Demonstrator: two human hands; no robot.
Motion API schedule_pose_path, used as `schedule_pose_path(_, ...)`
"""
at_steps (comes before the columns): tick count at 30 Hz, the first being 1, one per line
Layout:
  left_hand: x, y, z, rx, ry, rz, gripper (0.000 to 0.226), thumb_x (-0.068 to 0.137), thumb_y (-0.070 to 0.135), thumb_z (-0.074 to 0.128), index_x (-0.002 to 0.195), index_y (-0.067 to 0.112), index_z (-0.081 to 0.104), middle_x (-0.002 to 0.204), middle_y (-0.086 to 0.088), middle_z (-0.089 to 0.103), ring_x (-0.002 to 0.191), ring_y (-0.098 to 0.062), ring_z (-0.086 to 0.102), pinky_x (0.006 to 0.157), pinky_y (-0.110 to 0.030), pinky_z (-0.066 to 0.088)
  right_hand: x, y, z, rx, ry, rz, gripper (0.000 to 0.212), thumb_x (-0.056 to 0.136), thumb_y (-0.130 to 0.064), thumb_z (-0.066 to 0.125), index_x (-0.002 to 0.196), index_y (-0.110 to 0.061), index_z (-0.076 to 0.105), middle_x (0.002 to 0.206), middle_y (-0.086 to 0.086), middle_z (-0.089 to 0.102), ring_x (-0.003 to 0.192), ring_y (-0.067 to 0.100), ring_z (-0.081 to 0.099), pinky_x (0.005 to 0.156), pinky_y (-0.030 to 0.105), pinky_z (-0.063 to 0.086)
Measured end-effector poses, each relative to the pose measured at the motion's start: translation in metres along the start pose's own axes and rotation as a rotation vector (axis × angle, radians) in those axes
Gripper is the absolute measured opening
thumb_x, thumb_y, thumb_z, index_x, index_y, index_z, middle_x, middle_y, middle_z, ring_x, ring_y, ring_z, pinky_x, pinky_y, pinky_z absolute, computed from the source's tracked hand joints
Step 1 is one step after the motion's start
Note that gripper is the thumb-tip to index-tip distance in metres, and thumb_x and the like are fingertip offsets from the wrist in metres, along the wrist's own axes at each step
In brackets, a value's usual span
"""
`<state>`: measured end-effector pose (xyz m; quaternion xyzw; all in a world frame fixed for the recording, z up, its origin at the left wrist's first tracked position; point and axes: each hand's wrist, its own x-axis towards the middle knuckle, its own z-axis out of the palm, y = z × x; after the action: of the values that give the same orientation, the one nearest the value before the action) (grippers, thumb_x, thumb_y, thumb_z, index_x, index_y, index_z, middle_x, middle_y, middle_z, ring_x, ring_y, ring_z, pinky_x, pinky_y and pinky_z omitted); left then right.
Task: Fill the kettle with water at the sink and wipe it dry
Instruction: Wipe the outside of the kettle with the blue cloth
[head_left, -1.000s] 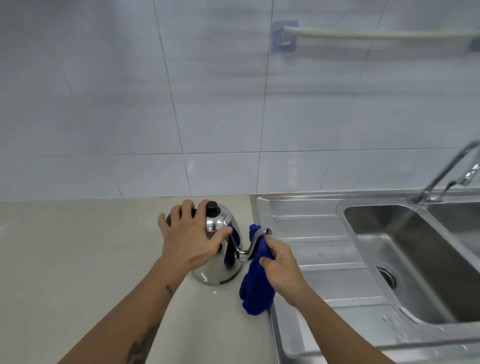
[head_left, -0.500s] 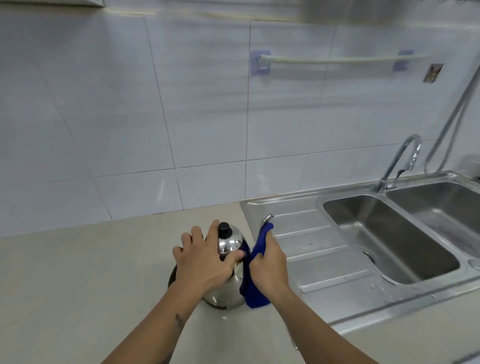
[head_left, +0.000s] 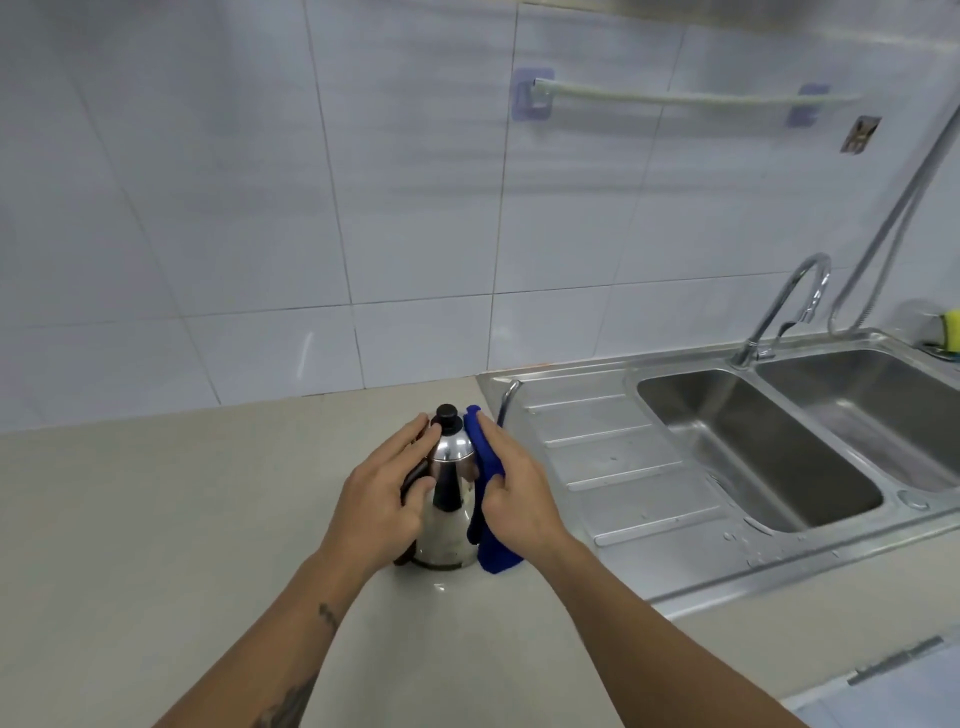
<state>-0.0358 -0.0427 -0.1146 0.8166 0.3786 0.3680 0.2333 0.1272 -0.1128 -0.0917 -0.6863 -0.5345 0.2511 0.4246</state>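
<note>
From the head view I place the kettle (head_left: 448, 499) upright on the tabletop (head_left: 156, 519), just left of the sink (head_left: 753, 452) and its drainboard. I judge this to be the drying step — so my advice is to keep the kettle braced while the cloth sweeps its side from lid to base, then work round to the spout (head_left: 508, 400), which rises thin and bare behind the cloth. Too hard a push could slide the steel body; drops already lie on the tabletop beneath it.

The left hand (head_left: 387, 499) lies against the kettle's left flank over the dark handle, fingers fairly straight, thumb on the body — a steadying touch, not a wrap. The right hand (head_left: 511, 488) presses the blue cloth (head_left: 485, 478) onto the right side, thumb tucked over the fabric, the cloth's tail hanging to the tabletop.
</note>
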Motion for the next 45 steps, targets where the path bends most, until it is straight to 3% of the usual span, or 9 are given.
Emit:
schedule_pose_path(7,0.001,0.016,0.009,-0.102,-0.077,-0.177,0.064,0.097,-0.003,0.044,0.153,0.024,0.026,0.162,0.017,0.009,0.148,0.0,0.01,0.117,-0.016,0.012,-0.013,0.008,0.018,0.14,-0.049,0.19,0.058,0.089,0.013,0.046,0.124,-0.033,0.049,0.107,-0.014,0.062,0.099,0.009,0.061,0.075,0.014,0.047)
schedule_pose_path(11,0.001,0.018,0.014,-0.125,-0.092,-0.229,0.065,0.099,-0.001,0.038,0.155,0.026,0.016,0.163,0.016,-0.005,0.15,-0.004,-0.002,0.12,-0.021,0.008,0.002,-0.007,0.03,0.091,-0.011,0.08,0.078,0.088,0.012,0.044,0.154,-0.026,0.029,0.152,-0.005,0.041,0.138,0.015,0.043,0.112,0.023,0.037)
schedule_pose_path(15,0.0,0.017,0.009,-0.042,-0.11,-0.206,0.064,0.101,0.008,0.041,0.155,0.029,0.014,0.162,0.022,-0.006,0.15,-0.002,0.002,0.118,-0.021,0.013,-0.002,-0.002,0.045,0.001,-0.004,0.035,0.085,0.089,0.009,0.045,0.159,-0.025,0.01,0.167,-0.007,0.01,0.153,0.011,0.01,0.121,0.026,0.019)
schedule_pose_path(19,-0.003,0.018,0.003,0.019,-0.109,-0.203,0.067,0.098,0.018,0.048,0.155,0.033,0.015,0.161,0.026,-0.005,0.149,-0.001,0.011,0.115,-0.02,0.022,-0.011,0.017,0.052,0.083,0.007,0.18,0.082,0.085,0.009,0.051,0.154,-0.025,0.024,0.146,-0.001,0.049,0.13,0.017,0.05,0.108,0.037,0.045)
schedule_pose_path(23,0.0,0.023,-0.003,0.017,-0.122,-0.225,0.074,0.093,0.008,0.05,0.155,0.031,0.017,0.162,0.024,0.001,0.148,-0.001,0.014,0.112,-0.016,0.02,0.008,0.013,0.032,0.095,-0.067,0.249,0.062,0.085,0.016,0.047,0.114,-0.039,0.052,0.097,-0.017,0.062,0.093,0.008,0.062,0.072,0.014,0.047)
schedule_pose_path(28,0.014,0.019,-0.013,0.002,-0.143,-0.272,0.084,0.084,-0.012,0.04,0.154,0.031,0.021,0.162,0.013,0.017,0.149,-0.013,0.021,0.124,-0.034,0.012,0.026,-0.003,0.015,0.046,-0.059,0.144,0.065,0.086,0.014,0.049,0.129,-0.034,0.048,0.105,-0.008,0.067,0.095,0.007,0.064,0.081,0.022,0.052)
schedule_pose_path(35,0.016,0.031,-0.001,0.047,-0.051,-0.248,0.07,0.09,-0.004,0.046,0.15,0.029,0.03,0.156,0.019,0.024,0.149,-0.01,0.013,0.123,-0.032,-0.004,0.002,0.023,0.013,-0.036,-0.019,0.128,0.068,0.084,0.013,0.049,0.13,-0.037,0.047,0.108,-0.014,0.066,0.098,0.01,0.065,0.082,0.023,0.055)
schedule_pose_path(40,0.023,0.036,0.015,-0.007,-0.06,-0.184,0.062,0.086,0.013,0.064,0.141,0.031,0.042,0.149,0.019,0.04,0.127,0.001,0.027,0.121,-0.038,0.017,0.0,0.021,0.006,-0.082,0.156,0.057,0.063,0.08,0.012,0.05,0.128,-0.028,0.05,0.104,-0.014,0.063,0.094,0.008,0.062,0.081,0.024,0.054)
schedule_pose_path(45,0.022,0.026,0.028,0.132,0.047,-0.106,0.062,0.08,0.022,0.073,0.135,0.03,0.046,0.146,0.015,0.046,0.128,-0.007,0.045,0.115,-0.031,0.021,-0.005,0.027,-0.005,-0.119,0.004,0.172,0.071,0.083,0.009,0.05,0.144,-0.028,0.043,0.117,-0.006,0.064,0.101,0.012,0.063,0.086,0.028,0.055)
